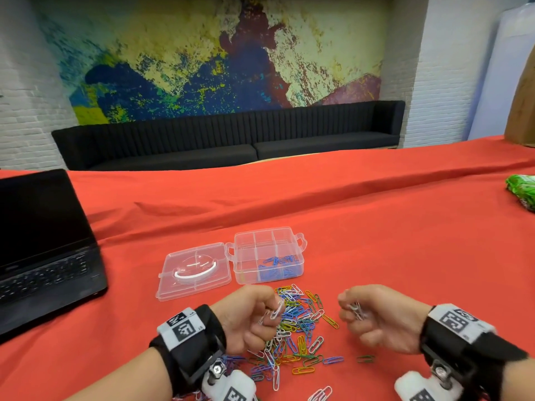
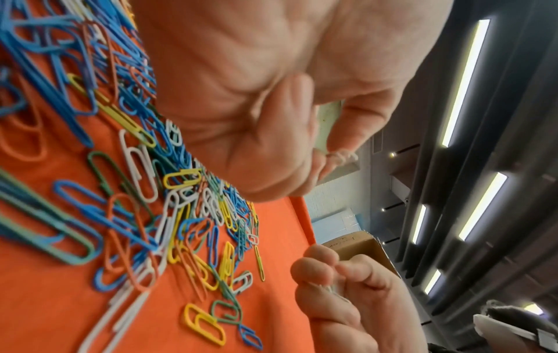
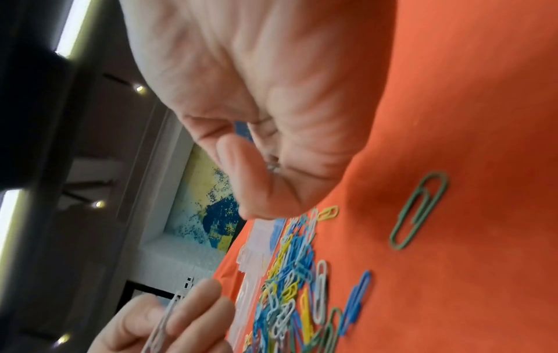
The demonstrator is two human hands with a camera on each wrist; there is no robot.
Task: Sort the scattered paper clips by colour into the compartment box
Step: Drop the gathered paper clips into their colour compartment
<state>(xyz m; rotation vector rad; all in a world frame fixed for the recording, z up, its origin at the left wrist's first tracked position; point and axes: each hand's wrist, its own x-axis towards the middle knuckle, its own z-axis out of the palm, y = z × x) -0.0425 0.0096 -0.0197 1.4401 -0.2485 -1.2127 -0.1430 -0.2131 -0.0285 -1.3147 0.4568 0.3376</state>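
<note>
Looking down from the head camera, the left hand (image 1: 249,316) is curled into a loose fist, with white paper clips (image 1: 274,311) pinched between thumb and forefinger above the pile of mixed clips (image 1: 298,328). The right hand (image 1: 379,319) is curled as well and grasps a small bunch of white clips (image 1: 357,311) at its fingertips. Both hands hover just over the red tablecloth (image 1: 405,241), one on each side of the pile. Beyond the pile stands the clear compartment box (image 1: 267,257), its lid (image 1: 195,270) folded open flat to the left; blue clips (image 1: 278,266) fill its near right compartments. An open laptop (image 1: 43,247) sits far left, a green packet (image 1: 522,192) at the right edge, and a black sofa (image 1: 231,137) lines the painted wall.

From the left wrist, the left hand (image 2: 256,95) fills the top of the picture, fingers folded in; something pale shows at the fingertips, probably a clip, though it is blurred. Clips of many colours (image 2: 151,191) lie spread on the cloth below. The right hand (image 2: 347,298) shows at the bottom, its fingers (image 2: 317,265) closed on thin white wire.

From the right wrist, the right hand (image 3: 271,107) is clenched, a glint of clip peeking out of the fold. A lone green clip (image 3: 418,210) lies apart from the pile (image 3: 296,286). The left hand (image 3: 169,322) at the bottom pinches a white clip (image 3: 164,320).
</note>
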